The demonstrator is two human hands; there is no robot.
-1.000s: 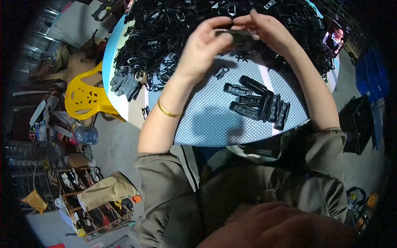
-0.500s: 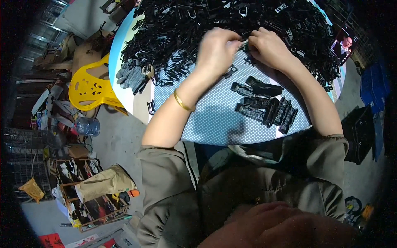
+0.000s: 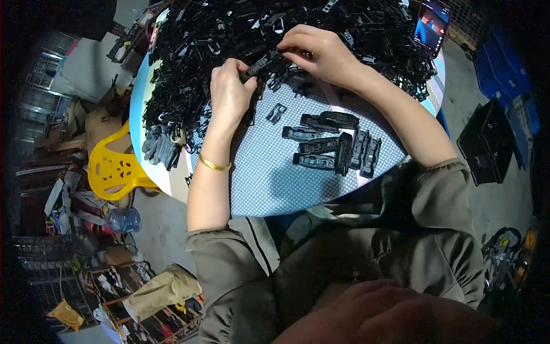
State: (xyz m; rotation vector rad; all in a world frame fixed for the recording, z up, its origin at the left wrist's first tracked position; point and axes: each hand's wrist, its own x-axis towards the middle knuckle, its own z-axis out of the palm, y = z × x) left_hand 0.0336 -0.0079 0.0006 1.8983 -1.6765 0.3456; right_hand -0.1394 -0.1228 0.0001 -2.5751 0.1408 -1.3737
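Note:
My left hand is closed on a long black plastic part, holding its near end over the edge of the pile. My right hand reaches in from the right with thumb and fingertips pinched at the part's far end; the exact contact is hard to see. Beyond both hands spreads a large heap of small black plastic pieces. Nearer to me, a group of similar assembled black parts lies on the dotted table cover. One small black piece lies by itself between the heap and this group.
A grey glove lies at the table's left edge. A phone with a lit screen stands at the back right. A yellow plastic chair is close to the table's left side. Blue crates are on the right.
My hands have moved apart, and a long black part now shows between them. The view has shifted, so the table sits further left. The phone's picture differs.

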